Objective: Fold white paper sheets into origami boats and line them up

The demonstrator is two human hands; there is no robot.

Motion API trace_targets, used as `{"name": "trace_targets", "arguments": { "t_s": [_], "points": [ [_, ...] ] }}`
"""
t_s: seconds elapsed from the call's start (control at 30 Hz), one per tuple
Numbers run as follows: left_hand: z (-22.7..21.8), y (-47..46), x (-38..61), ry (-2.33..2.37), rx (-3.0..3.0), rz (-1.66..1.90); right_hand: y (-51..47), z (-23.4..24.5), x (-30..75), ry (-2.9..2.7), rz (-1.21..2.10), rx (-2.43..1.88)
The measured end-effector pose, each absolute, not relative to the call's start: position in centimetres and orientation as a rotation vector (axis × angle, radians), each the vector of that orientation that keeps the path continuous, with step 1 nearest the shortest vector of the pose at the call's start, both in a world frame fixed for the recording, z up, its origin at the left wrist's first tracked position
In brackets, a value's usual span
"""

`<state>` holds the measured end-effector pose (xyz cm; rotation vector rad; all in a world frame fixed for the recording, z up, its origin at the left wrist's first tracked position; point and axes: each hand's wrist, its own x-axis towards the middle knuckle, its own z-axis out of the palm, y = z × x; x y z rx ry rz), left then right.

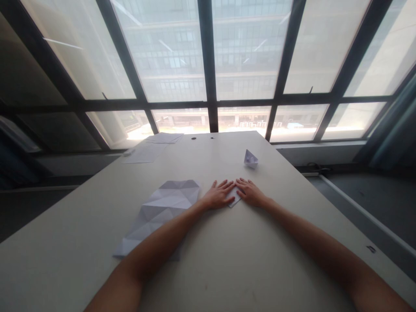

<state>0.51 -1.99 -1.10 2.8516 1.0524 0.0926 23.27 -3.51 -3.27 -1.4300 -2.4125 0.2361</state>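
Note:
A small folded piece of white paper lies flat on the table, partly covered by both hands. My left hand presses on its left side with the fingers spread. From the other side, my right hand rests on its right edge, fingers stretched out. The fingertips of the two hands nearly meet at the far end of the paper. Just beyond my right hand stands a folded paper boat. Left of my left hand is a large creased sheet of paper, partly hidden under my left forearm.
The white table reaches toward a wall of dark-framed windows. Flat paper sheets lie at its far left. Two round holes show near the far edge. A small dark mark is near the right edge, and curtains hang at both sides.

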Motion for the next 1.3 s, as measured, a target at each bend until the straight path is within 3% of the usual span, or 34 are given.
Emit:
{"name": "trace_targets", "arguments": {
  "t_s": [1.07, 1.3],
  "points": [
    [-1.4, -1.2, 0.5, 1.411, 2.678, 0.033, -3.8, -2.3, 23.1, -2.487, 0.165, -1.517],
    [-2.3, -0.8, 0.2, 1.436, 2.665, 0.174, -3.5, -2.7, 23.2, -2.453, 0.172, -1.532]
  ]
}}
